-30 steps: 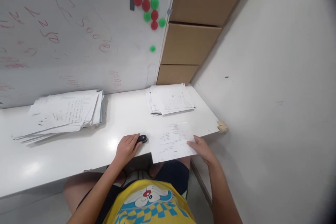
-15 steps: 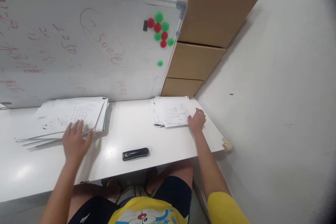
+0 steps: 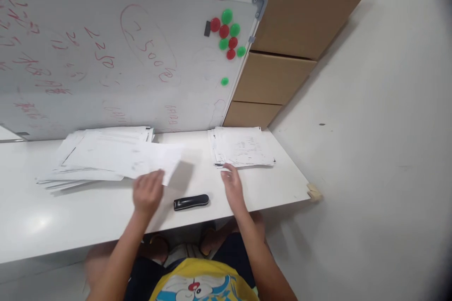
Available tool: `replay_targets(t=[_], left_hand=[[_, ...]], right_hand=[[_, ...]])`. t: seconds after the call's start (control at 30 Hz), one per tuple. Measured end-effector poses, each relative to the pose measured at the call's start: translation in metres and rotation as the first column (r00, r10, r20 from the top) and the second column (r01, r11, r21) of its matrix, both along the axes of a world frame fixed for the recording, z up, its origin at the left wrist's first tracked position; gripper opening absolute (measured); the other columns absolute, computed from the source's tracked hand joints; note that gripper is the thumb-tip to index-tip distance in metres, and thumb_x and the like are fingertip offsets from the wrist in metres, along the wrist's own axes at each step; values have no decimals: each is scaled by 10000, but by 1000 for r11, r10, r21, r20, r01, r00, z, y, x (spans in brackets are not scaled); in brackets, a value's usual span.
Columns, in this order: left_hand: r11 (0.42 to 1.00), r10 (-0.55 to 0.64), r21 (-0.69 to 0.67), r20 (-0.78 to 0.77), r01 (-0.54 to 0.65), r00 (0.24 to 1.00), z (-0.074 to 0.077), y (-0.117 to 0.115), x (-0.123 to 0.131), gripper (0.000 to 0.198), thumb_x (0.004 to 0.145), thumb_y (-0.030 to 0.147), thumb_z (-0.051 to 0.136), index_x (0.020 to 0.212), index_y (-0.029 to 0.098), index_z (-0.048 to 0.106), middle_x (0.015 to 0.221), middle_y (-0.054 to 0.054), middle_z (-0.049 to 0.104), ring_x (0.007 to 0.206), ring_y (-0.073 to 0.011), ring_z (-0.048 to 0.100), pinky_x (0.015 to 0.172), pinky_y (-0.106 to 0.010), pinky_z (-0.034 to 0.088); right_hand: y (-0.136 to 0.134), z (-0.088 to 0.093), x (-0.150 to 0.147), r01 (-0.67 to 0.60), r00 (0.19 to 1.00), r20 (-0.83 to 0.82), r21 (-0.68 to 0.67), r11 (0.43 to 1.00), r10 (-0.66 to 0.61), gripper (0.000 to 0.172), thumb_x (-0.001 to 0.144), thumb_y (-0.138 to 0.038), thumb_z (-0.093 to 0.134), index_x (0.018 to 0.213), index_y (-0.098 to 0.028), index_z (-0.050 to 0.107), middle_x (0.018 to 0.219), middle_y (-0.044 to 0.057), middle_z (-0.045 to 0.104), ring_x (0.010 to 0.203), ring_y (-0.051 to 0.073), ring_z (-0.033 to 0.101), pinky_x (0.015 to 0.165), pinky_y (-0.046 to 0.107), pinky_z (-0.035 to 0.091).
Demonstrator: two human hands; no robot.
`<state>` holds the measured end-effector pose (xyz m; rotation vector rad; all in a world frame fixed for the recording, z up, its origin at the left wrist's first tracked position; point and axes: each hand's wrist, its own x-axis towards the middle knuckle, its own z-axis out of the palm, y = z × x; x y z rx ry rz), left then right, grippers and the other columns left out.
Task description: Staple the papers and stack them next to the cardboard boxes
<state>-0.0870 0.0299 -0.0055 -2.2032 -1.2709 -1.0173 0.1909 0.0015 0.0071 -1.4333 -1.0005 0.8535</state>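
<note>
Head view: your left hand (image 3: 148,194) pinches a blurred sheet (image 3: 141,162) above the pile (image 3: 63,178), right hand (image 3: 231,183) open and empty; support the sheet's far edge, clear of the stapler (image 3: 191,202).

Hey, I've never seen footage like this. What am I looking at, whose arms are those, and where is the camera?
No machine here: a person wears a camera on the head, so the single view looks down at their own bare hands. They sit at a white table. The left hand pinches a sheet by its corner, raised over the left pile. The right hand is open and empty, by the near edge of the right stack; I cannot tell if it touches. A black stapler lies on the table between the hands. Behind stand a whiteboard with magnets and cardboard boxes.
</note>
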Motion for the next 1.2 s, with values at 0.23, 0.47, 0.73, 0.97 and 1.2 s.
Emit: replay_targets(t=[0.23, 0.47, 0.73, 0.97, 1.2], left_hand=[[922, -313, -248, -31, 296, 949, 11, 9, 59, 320, 893, 246, 462, 1183, 256, 597, 1134, -97, 677, 1088, -266, 611, 936, -446, 437], [817, 526, -305, 49, -489, 849, 27, 51, -65, 492, 857, 394, 450, 1206, 57, 536, 1298, -269, 517, 1252, -404, 425, 989, -581, 308], [892, 398, -171, -141, -418, 907, 38, 23, -46, 260, 903, 157, 375, 832, 135, 625, 803, -112, 678, 774, -248, 619, 914, -401, 389], [945, -136, -304, -29, 121, 990, 29, -8, 96, 265, 825, 21, 431, 955, 132, 633, 1017, -141, 684, 961, -259, 627, 826, -380, 429], [848, -213, -417, 301, 329, 930, 14, -17, 155, 196, 826, 70, 507, 915, 174, 647, 1079, -111, 688, 970, -238, 637, 808, -378, 452]], right_hand=[[8, -2, -35, -126, 956, -264, 28, 992, 129, 526, 751, -362, 651, 1250, -237, 542, 1229, 76, 643, 1187, 270, 550, 1023, 440, 414], [16, -39, 11, -61, 956, -289, -35, 998, 48, 513, 695, -348, 699, 1174, -200, 593, 1242, 109, 648, 1144, 313, 595, 970, 484, 464], [12, -61, 14, -47, 949, -314, -36, 998, 34, 481, 697, -387, 702, 1133, -202, 619, 1231, 106, 657, 1149, 317, 595, 989, 480, 449], [16, -54, 6, -81, 959, -276, -26, 996, 71, 504, 745, -485, 648, 1163, -207, 605, 1246, 88, 649, 1180, 294, 574, 1010, 443, 434], [11, -15, 5, -140, 897, -417, 51, 989, 148, 534, 785, -528, 623, 1216, -215, 582, 1262, 74, 639, 1192, 276, 564, 997, 410, 448]])
